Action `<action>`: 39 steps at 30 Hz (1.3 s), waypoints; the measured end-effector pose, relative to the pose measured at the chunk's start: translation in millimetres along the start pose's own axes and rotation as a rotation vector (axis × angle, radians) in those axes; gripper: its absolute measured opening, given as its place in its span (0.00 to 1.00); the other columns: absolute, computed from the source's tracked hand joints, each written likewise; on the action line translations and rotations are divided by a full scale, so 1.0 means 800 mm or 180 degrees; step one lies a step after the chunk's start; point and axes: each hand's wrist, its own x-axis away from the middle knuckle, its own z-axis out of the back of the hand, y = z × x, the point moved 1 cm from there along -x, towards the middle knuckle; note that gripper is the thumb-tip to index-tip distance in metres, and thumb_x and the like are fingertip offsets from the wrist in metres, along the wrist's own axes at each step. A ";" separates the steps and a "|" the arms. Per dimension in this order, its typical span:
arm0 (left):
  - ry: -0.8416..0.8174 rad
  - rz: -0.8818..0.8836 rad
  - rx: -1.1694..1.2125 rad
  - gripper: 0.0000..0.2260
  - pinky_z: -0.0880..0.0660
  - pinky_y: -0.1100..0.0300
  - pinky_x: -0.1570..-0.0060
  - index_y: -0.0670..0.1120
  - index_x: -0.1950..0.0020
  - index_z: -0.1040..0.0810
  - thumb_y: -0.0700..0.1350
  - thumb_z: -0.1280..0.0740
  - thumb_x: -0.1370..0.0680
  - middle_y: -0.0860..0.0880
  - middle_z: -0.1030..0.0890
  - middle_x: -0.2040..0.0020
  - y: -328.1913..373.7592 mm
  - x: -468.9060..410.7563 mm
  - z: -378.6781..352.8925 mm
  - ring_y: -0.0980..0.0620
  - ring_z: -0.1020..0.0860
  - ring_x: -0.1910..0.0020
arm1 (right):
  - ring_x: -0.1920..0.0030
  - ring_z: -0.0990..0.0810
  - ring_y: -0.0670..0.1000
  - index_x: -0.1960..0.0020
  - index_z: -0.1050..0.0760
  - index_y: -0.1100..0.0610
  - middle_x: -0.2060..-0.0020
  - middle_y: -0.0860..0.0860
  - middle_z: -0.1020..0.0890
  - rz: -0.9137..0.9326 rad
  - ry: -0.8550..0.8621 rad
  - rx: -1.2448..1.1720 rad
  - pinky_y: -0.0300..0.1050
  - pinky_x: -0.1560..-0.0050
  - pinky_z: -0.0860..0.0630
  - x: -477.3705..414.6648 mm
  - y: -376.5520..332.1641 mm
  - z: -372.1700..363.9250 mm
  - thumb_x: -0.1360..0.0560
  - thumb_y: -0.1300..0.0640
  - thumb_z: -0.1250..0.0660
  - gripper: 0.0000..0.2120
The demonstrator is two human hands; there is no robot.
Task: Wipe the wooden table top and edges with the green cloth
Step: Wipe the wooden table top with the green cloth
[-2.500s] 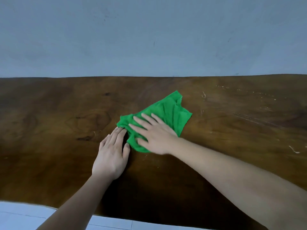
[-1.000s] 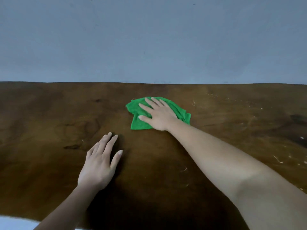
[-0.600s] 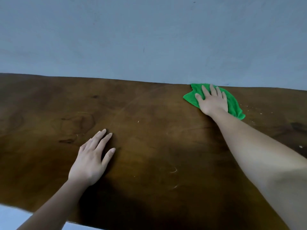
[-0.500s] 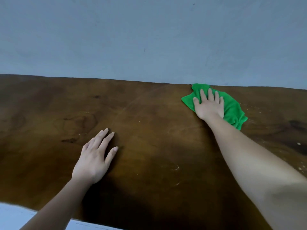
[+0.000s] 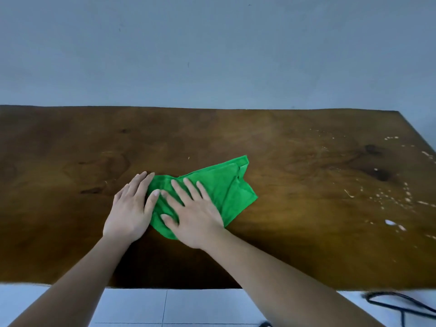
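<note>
Dark wooden table (image 5: 295, 142) against a blue-grey wall (image 5: 212, 48); white specks (image 5: 390, 222) on its right side, black cable (image 5: 401, 305) on the tiled floor (image 5: 200, 305). Green cloth (image 5: 226, 187) lies mid-table. Right hand (image 5: 195, 213) presses flat on it, fingers straight and spread. Left hand (image 5: 132, 208) lies flat beside it, fingers touching the cloth's left edge, gripping nothing.

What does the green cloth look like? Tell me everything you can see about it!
The green cloth is bright green and looks like soft fabric. It lies rumpled and partly folded, with creases, on the wooden table near the middle, one corner pointing away. The right hand presses flat on its near left part, fingers straight and spread. The left hand lies flat on the table beside it, thumb touching the cloth's left edge.
</note>
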 end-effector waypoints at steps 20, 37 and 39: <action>-0.0030 -0.0582 -0.0143 0.29 0.39 0.39 0.18 0.55 0.13 0.39 0.66 0.48 0.12 0.53 0.39 0.12 0.208 0.030 -0.063 0.48 0.42 0.13 | 0.11 0.62 0.51 0.11 0.55 0.38 0.10 0.46 0.57 -0.0677 0.0249 -0.0255 0.59 0.12 0.60 0.246 0.211 0.013 0.14 0.28 0.63 0.34; -0.0045 -0.0452 -0.0356 0.31 0.46 0.42 0.15 0.55 0.12 0.40 0.68 0.50 0.13 0.52 0.41 0.12 0.472 0.060 -0.197 0.49 0.46 0.12 | 0.12 0.64 0.47 0.12 0.58 0.35 0.11 0.42 0.60 -0.1495 0.0391 -0.0174 0.56 0.12 0.60 0.527 0.556 0.045 0.17 0.24 0.65 0.36; -0.0021 -0.0423 -0.0352 0.32 0.46 0.43 0.15 0.54 0.12 0.40 0.68 0.50 0.13 0.52 0.39 0.12 0.469 0.062 -0.198 0.49 0.45 0.12 | 0.12 0.63 0.48 0.12 0.59 0.34 0.11 0.42 0.60 -0.1691 0.0372 -0.0170 0.56 0.12 0.61 0.543 0.594 0.051 0.18 0.23 0.66 0.37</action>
